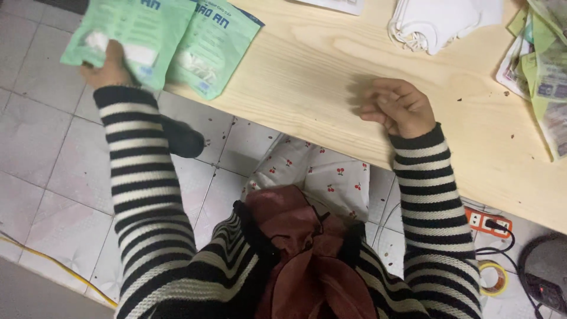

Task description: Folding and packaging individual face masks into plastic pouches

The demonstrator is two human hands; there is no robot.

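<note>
At the left end of the pale wooden table (307, 77), the left hand (106, 68) grips a mint-green flat packet (127, 29) from below, fingers closed around its lower edge so the knuckles face the camera. This packet hangs out past the table's corner, over the tiled floor (41, 136). Its long axis runs from the hand up toward the top of the view, leaning slightly rightward, with white contents showing through near the gripped end. A second green packet (215, 44) lies just beside it on the tabletop, overlapped at its left edge by the held one and tilted the same way, its lower corner reaching the table's edge.

Well apart, near the middle of the table, the right hand (398, 106) rests on the wood with fingers curled loosely into a half fist, holding nothing visible. Beyond it sits a bundle of white cloth pieces (440, 23), and a stack of more packets (540, 65) lies at the right edge. Both sleeves are black-and-white striped.
</note>
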